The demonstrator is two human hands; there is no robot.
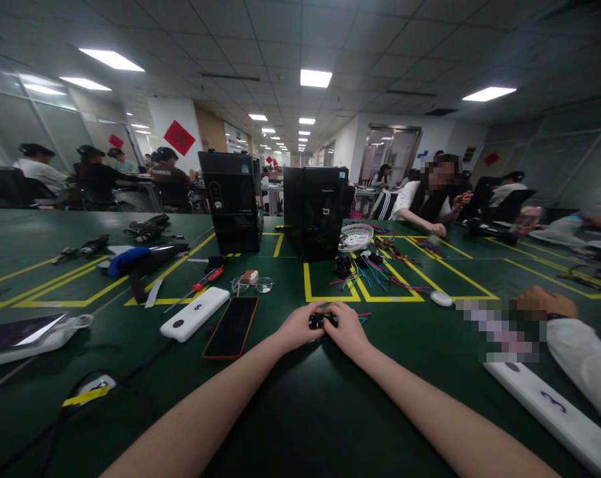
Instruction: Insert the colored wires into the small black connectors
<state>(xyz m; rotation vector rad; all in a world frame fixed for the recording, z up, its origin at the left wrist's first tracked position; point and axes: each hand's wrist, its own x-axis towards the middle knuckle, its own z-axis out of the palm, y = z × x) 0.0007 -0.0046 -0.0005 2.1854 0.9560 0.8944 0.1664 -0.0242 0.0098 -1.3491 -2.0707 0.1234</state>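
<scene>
My left hand and my right hand meet over the green table, fingers curled around a small black part. Its exact kind is partly covered by my fingers. Coloured wires, red and bluish, stick out just right of my right hand; whether they join the black part I cannot tell. Beyond my hands lie similar black pieces and a bunch of loose coloured wires. A dark phone with an orange edge rests left of my left hand.
Two black computer towers stand ahead, with a white basket beside them. Leftward are a white power bank, a red screwdriver and glasses. A co-worker's sleeved arm reaches in at right, near another white block.
</scene>
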